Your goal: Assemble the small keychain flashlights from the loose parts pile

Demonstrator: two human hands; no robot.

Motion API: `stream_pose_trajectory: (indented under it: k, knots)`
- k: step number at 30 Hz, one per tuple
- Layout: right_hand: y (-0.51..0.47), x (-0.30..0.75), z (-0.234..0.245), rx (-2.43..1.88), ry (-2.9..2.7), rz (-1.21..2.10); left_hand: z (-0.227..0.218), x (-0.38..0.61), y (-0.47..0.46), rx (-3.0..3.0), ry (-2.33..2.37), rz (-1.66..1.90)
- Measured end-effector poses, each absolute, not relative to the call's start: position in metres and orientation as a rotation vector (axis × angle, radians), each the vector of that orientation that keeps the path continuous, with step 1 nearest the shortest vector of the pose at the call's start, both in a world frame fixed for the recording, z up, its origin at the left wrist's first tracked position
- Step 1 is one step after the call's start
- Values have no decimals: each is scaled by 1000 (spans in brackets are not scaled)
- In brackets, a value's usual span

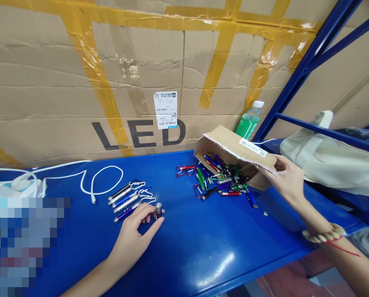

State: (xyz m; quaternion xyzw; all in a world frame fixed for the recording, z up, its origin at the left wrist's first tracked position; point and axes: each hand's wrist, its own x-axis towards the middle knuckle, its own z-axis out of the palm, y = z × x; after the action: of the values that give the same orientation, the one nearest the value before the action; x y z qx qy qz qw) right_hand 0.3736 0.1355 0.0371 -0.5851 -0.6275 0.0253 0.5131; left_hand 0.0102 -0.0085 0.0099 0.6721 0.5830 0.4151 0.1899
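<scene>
Near the middle of the blue table, my left hand (141, 227) pinches a small keychain flashlight (159, 210), dark purple with a silver end, held roughly upright. Just beyond that hand lies a row of several keychain flashlights (124, 200) in black, silver, blue and purple, their carabiner clips pointing right. My right hand (286, 179) grips the edge of a cardboard box (230, 142), which is tipped on its side with its mouth facing me. A jumbled pile of keychain flashlights (221, 177), red, green, blue and black, spills from the box onto the table.
A large taped carton (141, 74) marked LED stands behind the blue table (197, 243). A green-labelled bottle (249, 121) is behind the box. White cable (107, 169) curls at left. A small silver disc (265, 213) lies near the right edge; a blue rack (308, 66) and pale bag (333, 152) are beyond.
</scene>
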Motion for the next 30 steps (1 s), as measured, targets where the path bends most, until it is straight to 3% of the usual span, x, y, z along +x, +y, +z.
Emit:
stream_pose_trajectory:
  k: [30]
  knots:
    - [139,379,40,-1311,-1491,34,10,10,-8,1918,1633,1200]
